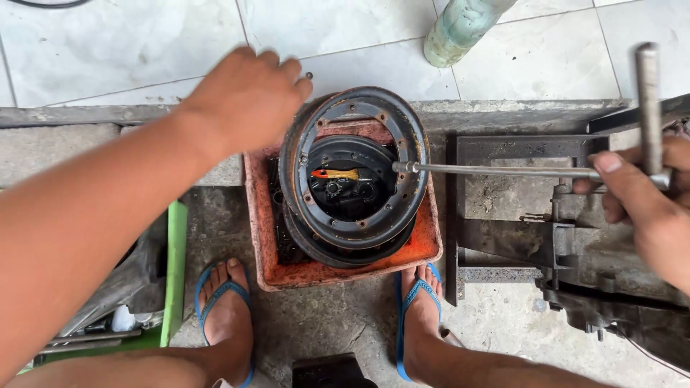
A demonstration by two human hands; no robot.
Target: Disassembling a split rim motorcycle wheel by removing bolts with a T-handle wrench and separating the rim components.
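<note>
The left hand and the right hand are bare, with no gloves, rings or watch. Both arms are bare too, with no sleeves showing. On the feet are blue flip-flops with thin straps that run between the toes, and the legs above them are bare as well.

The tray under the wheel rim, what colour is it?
Orange, stained dark with grease. The tray shows best in the head view, its only view.
</note>
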